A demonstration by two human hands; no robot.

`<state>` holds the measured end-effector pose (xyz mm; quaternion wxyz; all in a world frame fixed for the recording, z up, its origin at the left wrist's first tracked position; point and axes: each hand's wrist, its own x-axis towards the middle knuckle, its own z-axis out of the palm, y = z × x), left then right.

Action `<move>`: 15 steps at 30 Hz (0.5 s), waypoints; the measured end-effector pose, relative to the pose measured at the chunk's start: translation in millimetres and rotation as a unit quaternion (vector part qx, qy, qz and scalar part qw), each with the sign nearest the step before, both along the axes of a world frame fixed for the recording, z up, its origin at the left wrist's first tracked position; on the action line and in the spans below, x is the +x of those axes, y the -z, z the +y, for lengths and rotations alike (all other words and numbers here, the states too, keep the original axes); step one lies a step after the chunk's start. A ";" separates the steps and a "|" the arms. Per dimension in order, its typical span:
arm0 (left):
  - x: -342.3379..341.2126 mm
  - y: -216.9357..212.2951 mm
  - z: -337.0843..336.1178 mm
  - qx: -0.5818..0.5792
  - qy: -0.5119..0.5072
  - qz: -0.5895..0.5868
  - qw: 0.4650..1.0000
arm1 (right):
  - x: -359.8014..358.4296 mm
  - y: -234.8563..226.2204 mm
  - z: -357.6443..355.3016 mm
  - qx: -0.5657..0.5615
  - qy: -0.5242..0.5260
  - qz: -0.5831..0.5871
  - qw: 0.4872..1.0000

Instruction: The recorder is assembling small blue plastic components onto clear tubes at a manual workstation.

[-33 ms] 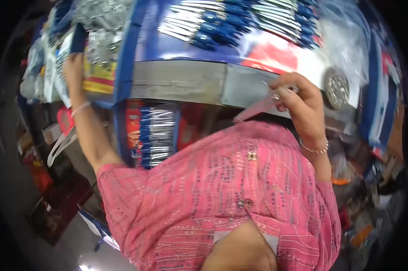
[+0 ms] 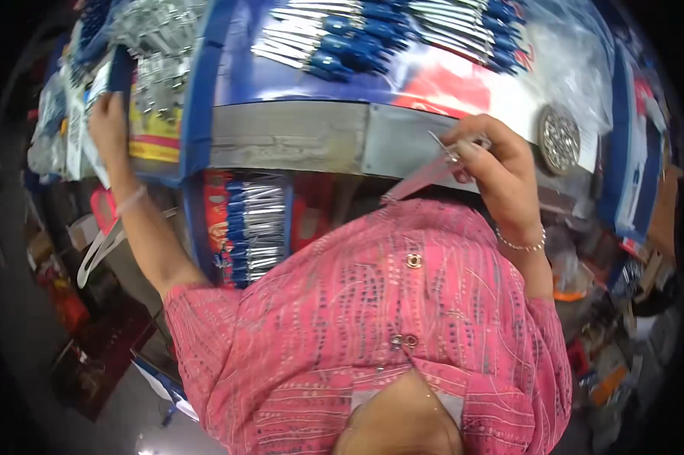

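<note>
My right hand (image 2: 505,163) is closed in front of my chest, pinching a narrow, see-through plastic bag (image 2: 425,180) that hangs down toward my shirt. A small shiny metal piece (image 2: 480,141) shows between the same fingers; its kind is unclear. At the far left, my left arm is stretched out. My left hand (image 2: 109,129) is closed beside a blue divider and a pale stack (image 2: 75,136), its fingertips partly hidden and blurred. Just right of that hand is a bin of loose silver metal pieces (image 2: 158,83).
Blue-handled tools with silver shafts (image 2: 334,49) lie in rows on the bench. A round dish of small metal parts (image 2: 560,140) stands right of my right hand. More blue-handled tools (image 2: 258,227) fill a lower compartment. Red-handled scissors (image 2: 103,212) hang below my left forearm.
The whole view has shifted slightly, so the bench and both hands appear a little further left. My right hand keeps its hold on the plastic bag.
</note>
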<state>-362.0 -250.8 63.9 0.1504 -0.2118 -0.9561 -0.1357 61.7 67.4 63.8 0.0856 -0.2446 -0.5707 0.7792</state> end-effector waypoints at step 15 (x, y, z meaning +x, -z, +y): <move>342.5 25.1 188.1 0.251 0.320 -0.678 0.612 | 38.0 22.8 18.8 0.066 0.061 0.012 0.996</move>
